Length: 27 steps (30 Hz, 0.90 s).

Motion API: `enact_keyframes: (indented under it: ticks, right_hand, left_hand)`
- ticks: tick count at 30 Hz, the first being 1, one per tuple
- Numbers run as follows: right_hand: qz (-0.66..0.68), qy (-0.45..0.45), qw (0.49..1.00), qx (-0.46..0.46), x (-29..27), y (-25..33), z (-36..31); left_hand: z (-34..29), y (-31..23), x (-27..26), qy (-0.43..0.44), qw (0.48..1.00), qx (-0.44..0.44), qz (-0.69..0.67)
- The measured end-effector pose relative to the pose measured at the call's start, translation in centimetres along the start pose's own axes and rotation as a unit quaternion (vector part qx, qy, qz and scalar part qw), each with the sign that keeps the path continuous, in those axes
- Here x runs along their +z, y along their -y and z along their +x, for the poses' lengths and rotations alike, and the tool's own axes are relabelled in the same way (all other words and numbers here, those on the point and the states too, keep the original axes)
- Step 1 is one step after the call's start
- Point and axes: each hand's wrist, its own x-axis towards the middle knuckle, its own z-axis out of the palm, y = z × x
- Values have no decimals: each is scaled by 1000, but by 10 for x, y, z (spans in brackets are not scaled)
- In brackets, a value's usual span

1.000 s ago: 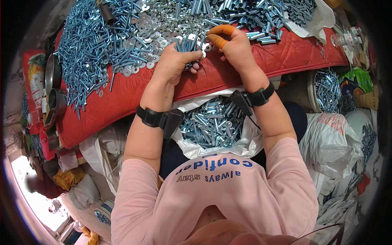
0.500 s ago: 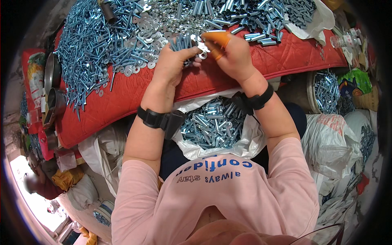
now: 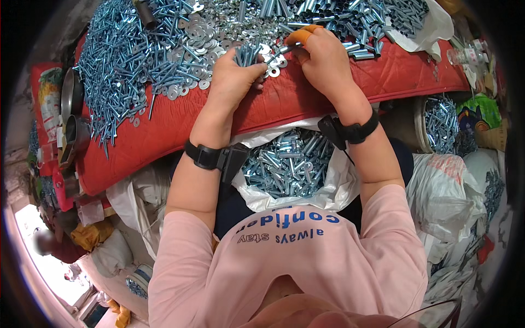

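Note:
My left hand (image 3: 227, 79) is closed around a bunch of thin bluish bolts (image 3: 248, 56), which point up and away. Facing it, my right hand (image 3: 328, 64), with orange finger covers, pinches a short metal sleeve (image 3: 280, 52) near the left thumb. Whether a bolt runs inside that sleeve is too small to tell. Flat washers (image 3: 199, 39) lie just beyond the left hand, beside a large heap of bolts (image 3: 123, 60). Past the right hand is a pile of metal sleeves (image 3: 355, 24). Everything rests on a red quilted cover (image 3: 180, 123).
An open white bag of metal parts (image 3: 287, 167) sits between my forearms and body. To the right are a tub of similar parts (image 3: 439, 123) and white sacks (image 3: 437, 188). Metal bowls (image 3: 71, 98) stand left of the cover; another person (image 3: 60, 246) is at lower left.
My right hand has moved slightly right and away, and a sleeve now shows at its fingertips. The left hand keeps its bunch of bolts, almost in place.

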Motion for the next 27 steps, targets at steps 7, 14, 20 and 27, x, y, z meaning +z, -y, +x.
enact_keyframes:
  ticks: [7,14,20,27]
  right_hand:
    - [37,23,992,-120,2,7,-2]
    - [168,35,984,56,17,-7,9]
    - [1,72,997,33,31,-5,2]
    - [499,68,841,197,10,2,-1]
  left_hand:
    - [1,5,2,39,995,28,-89]
    - [2,2,-5,53,985,-8,-164]
    - [2,2,-6,37,990,-8,-133]
    - [-1,-1,-8,76,990,-14,-117]
